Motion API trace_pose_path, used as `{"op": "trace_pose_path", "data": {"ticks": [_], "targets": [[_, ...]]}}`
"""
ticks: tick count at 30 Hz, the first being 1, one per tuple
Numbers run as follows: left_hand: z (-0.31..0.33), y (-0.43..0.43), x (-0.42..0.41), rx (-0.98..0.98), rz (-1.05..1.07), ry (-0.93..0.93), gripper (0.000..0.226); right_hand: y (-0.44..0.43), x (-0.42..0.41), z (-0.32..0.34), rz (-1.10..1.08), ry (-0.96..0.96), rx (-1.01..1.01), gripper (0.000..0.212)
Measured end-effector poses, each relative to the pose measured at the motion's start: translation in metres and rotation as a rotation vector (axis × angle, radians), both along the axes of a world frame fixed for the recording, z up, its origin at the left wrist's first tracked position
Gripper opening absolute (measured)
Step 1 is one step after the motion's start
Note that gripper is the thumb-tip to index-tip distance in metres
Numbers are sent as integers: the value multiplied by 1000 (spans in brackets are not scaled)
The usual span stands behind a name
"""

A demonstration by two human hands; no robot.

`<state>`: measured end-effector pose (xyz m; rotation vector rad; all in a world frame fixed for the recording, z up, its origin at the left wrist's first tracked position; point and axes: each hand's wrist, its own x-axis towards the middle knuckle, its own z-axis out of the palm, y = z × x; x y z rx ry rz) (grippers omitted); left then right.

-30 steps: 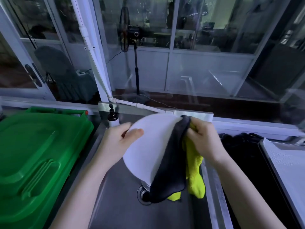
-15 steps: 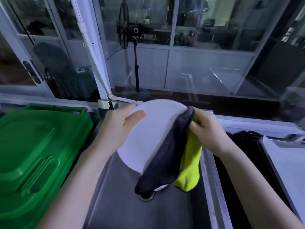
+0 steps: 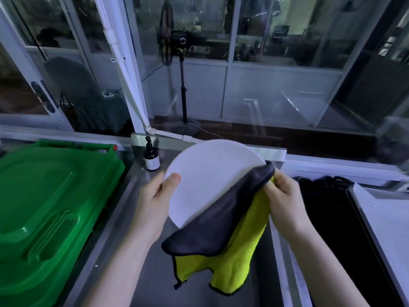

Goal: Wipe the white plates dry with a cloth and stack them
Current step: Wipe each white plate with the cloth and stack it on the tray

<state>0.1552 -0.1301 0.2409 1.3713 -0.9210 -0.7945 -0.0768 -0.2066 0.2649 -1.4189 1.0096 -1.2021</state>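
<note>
A steel desk with a sunken sink [image 3: 137, 280] runs under a wall of glass panes, and a fan on a stand [image 3: 182, 85] shows behind the glass. Well to the left of the left grip lies a green bin lid [image 3: 44, 207]. The left grip [image 3: 155, 200] holds the white plate [image 3: 210, 173] by its left rim, thumb on the face and fingers behind. A dark pump bottle [image 3: 151, 159] stands just beyond this grip at the sink's back edge. The plate is tilted up over the sink, clear of the basin. The grey-and-yellow cloth [image 3: 221, 229] covers its lower right edge and hangs loose below. The right grip [image 3: 285, 200] pinches the cloth against the plate's right rim. To its right are a dark basin [image 3: 327, 218] and a white-lined tray [image 3: 387, 218]. Since half a second ago the bottle has come out from behind the left grip, and the cloth now hangs spread, hiding the drain.
</note>
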Motion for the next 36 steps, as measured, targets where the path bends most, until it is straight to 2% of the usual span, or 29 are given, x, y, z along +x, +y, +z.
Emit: {"op": "trace_pose_path", "data": {"ticks": [2,6,10,12,14,16,17,18,19,21,22,23,25,26,29,31,33,36], "targets": [[0,-1,-1,-16,0,-44,57,4,2,-3,48,44,-13,20],[18,-2,15,-60,-102,-248,61,-1,-4,18,153,269,-232,33],[42,-10,7,-68,-288,-584,19,0,16,34,202,579,-495,13],[46,-12,-2,-71,-323,-689,12,6,26,31,175,630,-564,5],[46,-12,-3,-72,-220,-667,18,11,25,24,107,599,-600,5],[40,-7,2,-75,71,-663,34,14,21,17,33,569,-593,6],[36,-2,4,-49,219,-637,35,15,19,12,-16,558,-588,10],[32,3,4,9,297,-534,34,17,19,9,-71,554,-593,14],[30,6,2,81,269,-323,34,21,19,5,-116,555,-611,17],[28,9,-12,225,40,218,37,29,21,-7,-144,596,-721,10],[29,7,-18,278,-32,441,41,34,23,-12,-134,627,-788,15],[31,4,-21,318,-61,610,49,39,25,-17,-101,655,-854,22],[33,-3,-23,332,-109,812,61,51,30,-26,-17,681,-955,39],[33,-5,-25,345,-118,858,57,57,32,-30,24,696,-989,39],[18,-6,-32,368,20,864,16,66,33,-41,109,759,-1026,31],[11,-4,-34,334,138,835,16,66,30,-44,171,767,-1005,28],[7,-3,-35,255,146,814,10,66,28,-43,249,738,-981,29],[4,-2,-35,129,125,774,18,69,30,-38,253,678,-914,32]]}}
